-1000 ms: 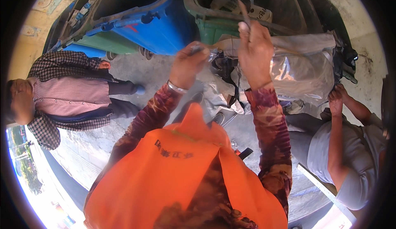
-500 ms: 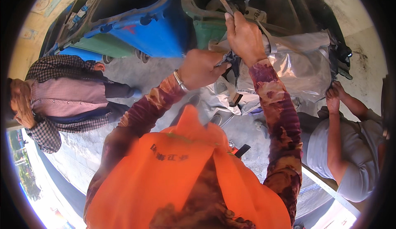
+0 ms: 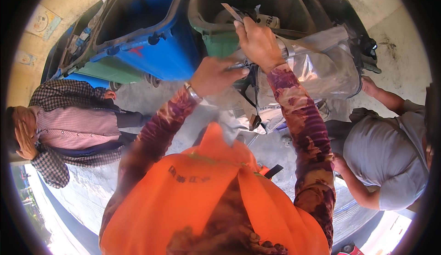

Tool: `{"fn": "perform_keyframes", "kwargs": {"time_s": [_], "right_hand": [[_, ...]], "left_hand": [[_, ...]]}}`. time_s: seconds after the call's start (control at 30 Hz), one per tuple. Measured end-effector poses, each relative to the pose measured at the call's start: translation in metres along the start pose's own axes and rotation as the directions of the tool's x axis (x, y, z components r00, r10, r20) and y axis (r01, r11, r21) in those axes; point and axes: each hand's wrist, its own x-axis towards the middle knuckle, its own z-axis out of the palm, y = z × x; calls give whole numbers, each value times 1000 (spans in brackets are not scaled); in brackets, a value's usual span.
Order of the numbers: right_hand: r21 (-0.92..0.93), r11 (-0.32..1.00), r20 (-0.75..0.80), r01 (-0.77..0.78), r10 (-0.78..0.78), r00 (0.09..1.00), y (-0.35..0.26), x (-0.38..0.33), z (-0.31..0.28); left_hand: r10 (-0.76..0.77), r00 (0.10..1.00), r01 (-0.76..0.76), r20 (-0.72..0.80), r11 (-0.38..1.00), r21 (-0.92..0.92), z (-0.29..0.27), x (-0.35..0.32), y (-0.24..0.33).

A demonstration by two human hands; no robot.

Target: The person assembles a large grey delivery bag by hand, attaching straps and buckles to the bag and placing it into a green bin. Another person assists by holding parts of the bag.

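Note:
My right hand (image 3: 262,45) is closed at the near left edge of a large shiny silver bag (image 3: 317,66). A thin, flat, pointed blade (image 3: 232,12) juts out past its fingertips; its handle is hidden by the hand. Just left of it, my left hand (image 3: 215,76) is closed, thumb toward the bag, pinching a dark piece of material (image 3: 243,65) at the bag's edge. Below that spot, dark straps and a pale flap (image 3: 243,114) hang down. The bag lies against the front of a green bin (image 3: 218,43).
A blue wheeled bin (image 3: 156,55) stands at the far left, with more bins beside it. One person (image 3: 78,124) in a checked jacket stands at left. Another person (image 3: 381,149) in a grey shirt is at right, one hand (image 3: 370,87) near the bag's right end.
The person at right has parted their hands: one stays near the bag's end, the other has dropped toward their body. My hands keep their hold, and the view has shifted slightly.

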Motion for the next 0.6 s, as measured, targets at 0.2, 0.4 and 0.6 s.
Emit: {"fn": "perform_keyframes", "kwargs": {"time_s": [0.2, 0.4, 0.6], "right_hand": [[-60, 998, -13, -15, 14, 1000, 5, 14, -13], [-123, 988, -143, -95, 77, 987, 14, 33, -27], [-141, 986, -80, -88, 77, 994, 9, 32, -20]], "left_hand": [[233, 972, -233, 22, 955, 182, 16, 28, 9], [123, 937, -78, -327, 986, 147, -5, -8, 45], [118, 862, -14, -494, 978, 210, 26, 7, 48]]}}
